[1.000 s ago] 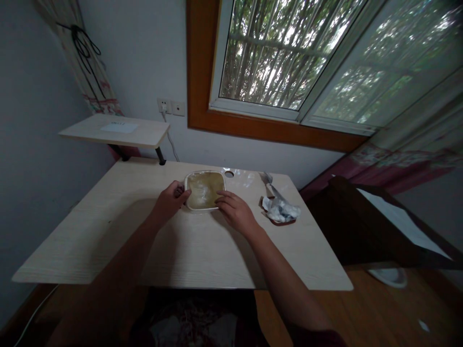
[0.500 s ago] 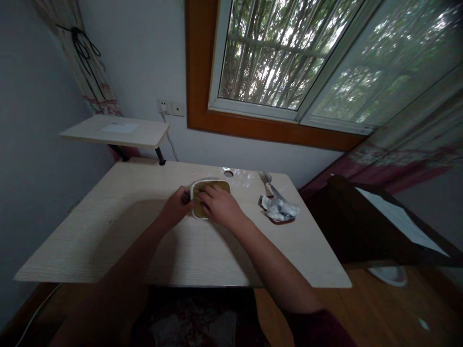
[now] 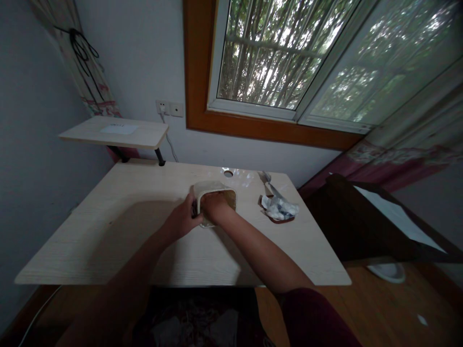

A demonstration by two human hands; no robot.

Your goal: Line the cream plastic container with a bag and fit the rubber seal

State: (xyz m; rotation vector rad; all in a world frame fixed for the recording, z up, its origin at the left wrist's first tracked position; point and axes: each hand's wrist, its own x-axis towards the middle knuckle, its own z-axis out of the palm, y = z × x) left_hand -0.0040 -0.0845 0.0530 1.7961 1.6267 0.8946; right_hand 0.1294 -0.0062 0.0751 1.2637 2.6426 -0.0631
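A small pale container [image 3: 210, 186] with a light rim and a brownish inside lies tilted on the table, its opening turned toward me. My left hand [image 3: 185, 217] grips its left side, the thumb near the lower rim. Something dark shows between that hand and the wall; I cannot make out what it is. My right hand [image 3: 216, 207] reaches in through the opening. Its fingers are hidden inside, so what they touch or hold does not show.
To the right, crumpled clear plastic [image 3: 281, 208] lies on a reddish-brown flat piece [image 3: 285, 221]. A raised shelf [image 3: 144, 132] with a sheet of paper [image 3: 119, 129] stands at the table's back left. A round hole [image 3: 228, 174] pierces the tabletop [image 3: 137, 255] near its back edge.
The container has tipped so its opening faces me more, and it has shifted slightly right. My right hand has gone deeper inside. My left hand has moved along with the container's side.
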